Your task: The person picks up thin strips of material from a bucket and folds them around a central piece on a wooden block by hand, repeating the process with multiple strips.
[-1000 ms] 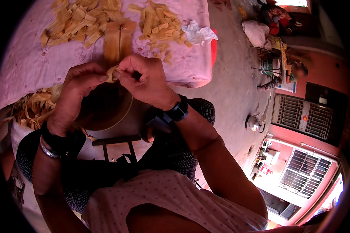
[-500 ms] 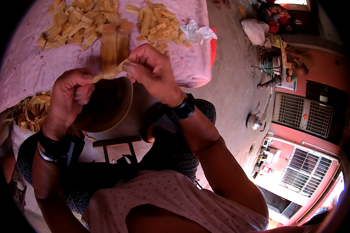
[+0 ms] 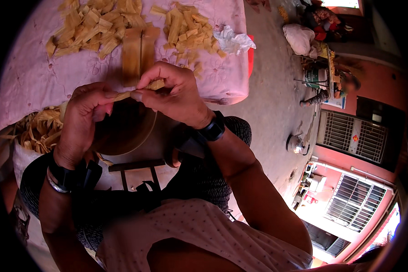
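Observation:
A pale yellow, dried leaf-like strip (image 3: 122, 96) stretches between my two hands, just off the near edge of the cloth-covered table. My left hand (image 3: 87, 105) pinches its left end with thumb and fingertips. The thumb and bent fingers of my right hand (image 3: 179, 95) close on the strip's other part, and a piece of it shows above them. Directly beyond my hands, a flat brown wooden block (image 3: 132, 56) with a dark lengthwise gap lies on the table. Behind it is a heap of yellow strips (image 3: 93, 27); a smaller pile of short pieces (image 3: 188, 31) lies to its right.
A pink patterned cloth (image 3: 25, 72) covers the table. Crumpled white plastic (image 3: 233, 41) sits near its right edge. Below my hands is a dark round basin (image 3: 136, 136). A white sack (image 3: 25, 156) of strips stands at left. A kettle (image 3: 296, 144) is on the floor; another person works far right.
My hands have come slightly closer together, the right one moving down and left. The strip between them now looks narrower and shorter, and more of the wooden block shows.

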